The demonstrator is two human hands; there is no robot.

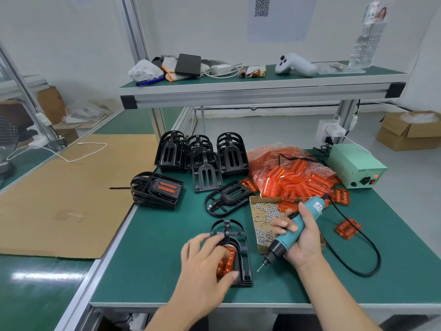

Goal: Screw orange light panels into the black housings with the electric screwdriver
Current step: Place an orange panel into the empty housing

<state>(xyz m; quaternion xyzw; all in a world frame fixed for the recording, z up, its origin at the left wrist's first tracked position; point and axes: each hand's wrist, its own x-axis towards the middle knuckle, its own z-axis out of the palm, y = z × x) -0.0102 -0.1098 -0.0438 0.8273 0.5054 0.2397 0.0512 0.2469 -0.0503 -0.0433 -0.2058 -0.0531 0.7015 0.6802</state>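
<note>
Left hand [205, 261] presses panel [225, 262]; right hand [301, 237] grips screwdriver [290, 231].

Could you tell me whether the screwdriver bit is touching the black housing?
Apart: the head view shows green mat between the screwdriver bit and the housing.

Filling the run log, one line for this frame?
left hand pressing orange panel into housing | right hand gripping screwdriver | bit off work
</note>
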